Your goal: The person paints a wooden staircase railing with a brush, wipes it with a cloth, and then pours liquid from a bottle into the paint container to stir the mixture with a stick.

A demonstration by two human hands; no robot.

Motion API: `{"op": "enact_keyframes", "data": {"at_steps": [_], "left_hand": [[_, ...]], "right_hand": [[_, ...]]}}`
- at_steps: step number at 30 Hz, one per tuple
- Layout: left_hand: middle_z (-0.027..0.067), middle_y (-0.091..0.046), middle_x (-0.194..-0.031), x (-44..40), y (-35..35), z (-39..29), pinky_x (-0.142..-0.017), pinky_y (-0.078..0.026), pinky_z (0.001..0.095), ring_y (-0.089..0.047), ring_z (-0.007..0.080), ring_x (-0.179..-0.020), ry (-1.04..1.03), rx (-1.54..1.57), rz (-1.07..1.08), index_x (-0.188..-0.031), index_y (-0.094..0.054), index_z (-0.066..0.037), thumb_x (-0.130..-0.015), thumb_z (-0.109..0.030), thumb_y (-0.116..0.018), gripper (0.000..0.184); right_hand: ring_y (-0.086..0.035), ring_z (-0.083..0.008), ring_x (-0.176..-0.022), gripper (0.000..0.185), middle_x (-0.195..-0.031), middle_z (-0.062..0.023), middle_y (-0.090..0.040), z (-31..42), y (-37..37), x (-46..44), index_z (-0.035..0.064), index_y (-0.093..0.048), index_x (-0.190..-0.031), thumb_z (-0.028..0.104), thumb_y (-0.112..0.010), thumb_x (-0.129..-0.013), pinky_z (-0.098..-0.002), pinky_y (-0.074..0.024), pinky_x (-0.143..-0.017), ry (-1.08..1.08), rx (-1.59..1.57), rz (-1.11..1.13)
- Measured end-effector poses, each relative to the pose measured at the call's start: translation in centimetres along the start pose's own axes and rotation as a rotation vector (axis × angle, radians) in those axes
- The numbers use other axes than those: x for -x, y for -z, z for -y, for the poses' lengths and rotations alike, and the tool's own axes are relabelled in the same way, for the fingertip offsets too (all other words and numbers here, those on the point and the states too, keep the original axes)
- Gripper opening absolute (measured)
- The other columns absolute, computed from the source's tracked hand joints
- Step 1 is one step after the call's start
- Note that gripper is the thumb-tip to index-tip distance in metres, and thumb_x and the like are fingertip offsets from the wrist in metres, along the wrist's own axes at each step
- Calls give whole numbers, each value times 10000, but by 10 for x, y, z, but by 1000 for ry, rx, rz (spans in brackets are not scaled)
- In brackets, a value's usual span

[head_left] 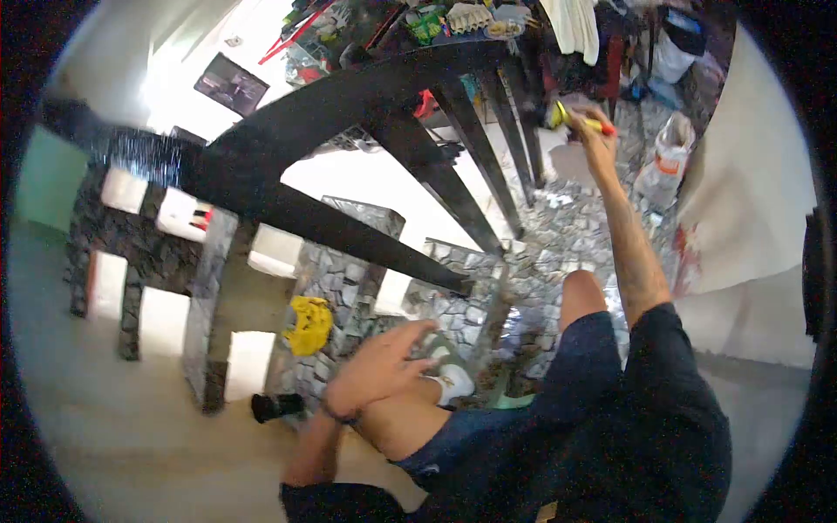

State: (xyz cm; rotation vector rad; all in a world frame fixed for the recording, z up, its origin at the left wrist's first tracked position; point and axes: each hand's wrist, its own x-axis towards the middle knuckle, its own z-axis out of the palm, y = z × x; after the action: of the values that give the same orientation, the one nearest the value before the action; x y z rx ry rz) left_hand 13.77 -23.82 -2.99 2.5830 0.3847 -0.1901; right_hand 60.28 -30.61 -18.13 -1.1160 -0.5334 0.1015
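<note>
My right hand is stretched out at the upper right, closed around a yellow hand tool with a red end; its exact kind does not show. The tool is to the right of a dark railing and its slanted bars, apart from my left hand. Over my bent leg is my left hand, its fingers extended and slightly smeared, with nothing visible in it. A dark band circles that wrist. Left of this hand a bright yellow cloth or bag lies on the stone-patterned surface.
Stone-patterned flooring spreads beneath my legs. A white sack stands by the curved wall at right. Cluttered items and a white cloth are at the top. A dark cylindrical object is at lower left.
</note>
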Motion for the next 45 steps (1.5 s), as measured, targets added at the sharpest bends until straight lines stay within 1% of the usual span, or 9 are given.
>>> {"op": "enact_keyframes", "data": {"at_steps": [4, 8, 12, 16, 23, 26, 32, 36, 45], "left_hand": [[120, -616, -1019, 82, 63, -21, -779, -491, 317, -612, 200, -873, 222, 233, -247, -1200, -542, -72, -740, -39, -681, 482], [55, -581, -987, 166, 51, 57, -763, -446, 260, -530, 107, -851, 176, 257, -1058, -1194, -507, 5, -792, 20, -571, 407], [94, -561, -1079, 226, -1, 132, -821, -448, 294, -524, 162, -909, 467, 387, -1925, -1243, -462, 16, -792, -50, -689, 509], [195, -503, -1166, 255, -94, 215, -972, -362, 430, -474, 288, -1053, 1041, -70, -2285, -1235, -397, 90, -672, -295, -829, 807], [297, -358, -1319, 262, -132, 261, -1021, -305, 479, -350, 415, -1252, 1599, 192, -1872, -1297, -265, 122, -564, -370, -873, 1071], [327, -299, -1372, 283, -145, 326, -1048, -297, 470, -336, 431, -1266, 1568, 16, -1912, -1341, -158, 156, -532, -401, -883, 1221], [287, -347, -1340, 337, -123, 383, -1031, -322, 446, -373, 391, -1234, 1537, -108, -1577, -1322, -222, 129, -557, -331, -861, 1098], [261, -380, -1318, 323, -97, 404, -1020, -338, 430, -397, 364, -1212, 1435, -50, -1508, -1309, -264, 112, -573, -285, -846, 1018], [203, -452, -1269, 278, -58, 317, -995, -376, 394, -453, 305, -1164, 1011, 195, -1569, -1279, -360, 72, -611, -181, -813, 846]], "right_hand": [[-522, -60, -646, 224, -795, 11, -600, -10, 94, 75, 30, -645, -1004, 205, -653, -864, -204, -415, -542, -54, 266, 92], [-513, -77, -614, 224, -759, 3, -603, 0, 178, 134, 26, -657, -990, 177, -699, -830, -215, -408, -535, -194, 427, 129], [-509, -79, -565, 263, -701, 12, -597, 17, 225, 178, 87, -611, -952, 324, -654, -847, -223, -385, -479, -418, 511, 80], [-418, -60, -606, 189, -691, 45, -472, 37, 217, 183, 88, -585, -858, 273, -615, -889, -206, -369, -538, -373, 579, 142], [-374, -49, -535, 285, -643, 46, -460, 48, 197, 148, 93, -557, -766, 339, -659, -865, -184, -333, -494, -294, 708, 233], [-514, -84, -593, 416, -807, -37, -601, 72, 190, 132, 41, -541, -1218, 173, -651, -839, -210, -402, -520, -352, 897, 302], [-584, -159, -944, 419, -1106, -110, -609, 72, 240, 148, -19, -516, -1217, 143, -651, -855, -261, -495, -778, 80, 872, 246], [-563, -76, -716, 303, -809, -19, -653, 149, 167, 178, 22, -654, -1042, 252, -690, -849, -222, -461, -649, -72, 1060, 33], [-591, -93, -664, 188, -742, -21, -616, 234, 149, 192, 3, -637, -960, 132, -686, -833, -225, -485, -593, 144, 721, -87]]}}
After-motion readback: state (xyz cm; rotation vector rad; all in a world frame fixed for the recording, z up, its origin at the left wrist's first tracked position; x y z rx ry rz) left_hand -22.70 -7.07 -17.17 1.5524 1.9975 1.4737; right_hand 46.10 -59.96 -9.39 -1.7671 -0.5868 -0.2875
